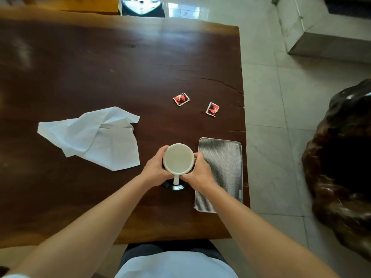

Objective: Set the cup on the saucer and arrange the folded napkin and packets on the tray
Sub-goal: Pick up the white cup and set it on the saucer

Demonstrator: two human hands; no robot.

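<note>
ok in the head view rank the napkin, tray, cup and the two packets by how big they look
1. napkin
2. tray
3. cup, held nearer the camera, so it may look oversized
4. packets and, about alike

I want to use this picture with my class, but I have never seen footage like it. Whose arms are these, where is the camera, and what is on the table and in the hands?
There is no machine here. A person wears a camera on the head, so you look down along their own arms. The left hand and right hand clasp a white cup from both sides, above a dark saucer that it mostly hides. On the brown table lie a crumpled, unfolded white napkin, two red packets, and a striped tray beside the right hand. Whether the cup already rests on the saucer cannot be told.
</note>
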